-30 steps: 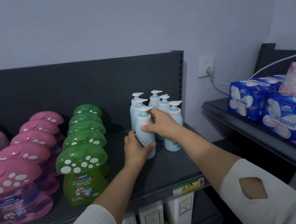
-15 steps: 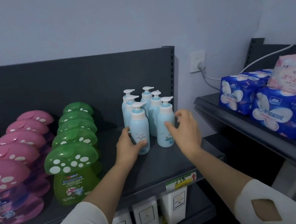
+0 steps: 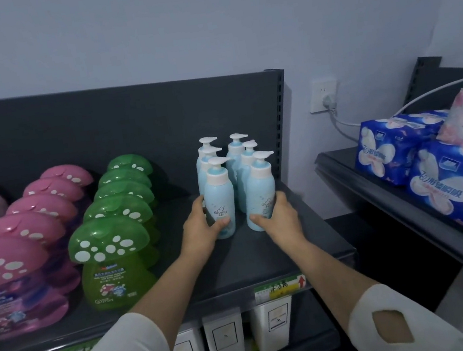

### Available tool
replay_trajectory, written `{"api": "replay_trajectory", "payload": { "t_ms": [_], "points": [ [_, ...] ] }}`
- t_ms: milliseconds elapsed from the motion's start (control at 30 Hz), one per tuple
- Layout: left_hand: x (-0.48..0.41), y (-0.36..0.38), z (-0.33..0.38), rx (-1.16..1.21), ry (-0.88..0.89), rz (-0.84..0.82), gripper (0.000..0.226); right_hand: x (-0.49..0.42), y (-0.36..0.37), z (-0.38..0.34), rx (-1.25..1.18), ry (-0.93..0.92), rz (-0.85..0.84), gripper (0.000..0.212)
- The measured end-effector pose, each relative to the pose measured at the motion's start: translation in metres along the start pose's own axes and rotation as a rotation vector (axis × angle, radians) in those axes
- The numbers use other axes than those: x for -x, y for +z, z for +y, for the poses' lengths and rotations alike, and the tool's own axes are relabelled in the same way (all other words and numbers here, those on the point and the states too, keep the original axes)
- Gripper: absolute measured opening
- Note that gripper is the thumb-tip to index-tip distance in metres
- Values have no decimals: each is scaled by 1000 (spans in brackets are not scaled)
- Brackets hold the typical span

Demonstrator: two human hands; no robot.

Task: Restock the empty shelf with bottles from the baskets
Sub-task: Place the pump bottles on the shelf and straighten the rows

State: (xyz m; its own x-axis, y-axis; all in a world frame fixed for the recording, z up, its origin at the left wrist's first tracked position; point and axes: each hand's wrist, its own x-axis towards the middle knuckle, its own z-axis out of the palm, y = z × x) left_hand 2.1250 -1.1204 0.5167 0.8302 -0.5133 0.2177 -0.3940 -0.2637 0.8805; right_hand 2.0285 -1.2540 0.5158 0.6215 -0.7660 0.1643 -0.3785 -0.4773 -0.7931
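Several light blue pump bottles stand in two rows on the dark shelf [image 3: 267, 257], near its right end. My left hand [image 3: 201, 231] grips the front left pump bottle [image 3: 219, 195] low on its body, thumb across the front. My right hand [image 3: 280, 220] grips the front right pump bottle [image 3: 262, 188] in the same way. Both bottles stand upright on the shelf. The rear bottles [image 3: 235, 150] are partly hidden behind the front pair. No basket is in view.
Green mushroom-cap bottles [image 3: 110, 243] and pink mushroom-cap bottles [image 3: 5, 268] fill the shelf to the left. White cartons [image 3: 275, 326] stand on the lower shelf. Blue and pink packs [image 3: 444, 187] lie on a second shelf at right, below a wall socket [image 3: 323, 95].
My right hand left the front left bottle's pump, swung out to the right, then closed round the front right bottle. My left hand stayed on the front left bottle.
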Motion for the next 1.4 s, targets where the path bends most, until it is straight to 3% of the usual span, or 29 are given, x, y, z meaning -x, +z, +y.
{"api": "replay_trajectory", "payload": {
  "t_ms": [133, 333, 467, 633, 933, 1133, 1400],
  "points": [
    [18, -9, 1, -63, -5, 53, 59, 11, -1, -8, 110, -4, 108, 73],
    [72, -48, 9, -322, 150, 48, 26, 72, -5, -31, 388, -198, 239, 42],
    [134, -100, 6, -407, 232, 39, 19, 137, 18, -52, 504, -352, 202, 36],
    [230, -206, -46, -654, 178, 59, 22, 242, 81, -87, 562, -589, 109, 27],
    [395, -419, -165, -1052, -208, 113, 24, 399, 234, -171, 531, -945, -310, 29],
    [481, -518, -240, -1077, -551, 128, 24, 475, 358, -221, 503, -1151, -559, 30],
    [553, -597, -315, -964, -879, 151, 29, 553, 499, -269, 548, -1295, -890, 34]
  ]
}}
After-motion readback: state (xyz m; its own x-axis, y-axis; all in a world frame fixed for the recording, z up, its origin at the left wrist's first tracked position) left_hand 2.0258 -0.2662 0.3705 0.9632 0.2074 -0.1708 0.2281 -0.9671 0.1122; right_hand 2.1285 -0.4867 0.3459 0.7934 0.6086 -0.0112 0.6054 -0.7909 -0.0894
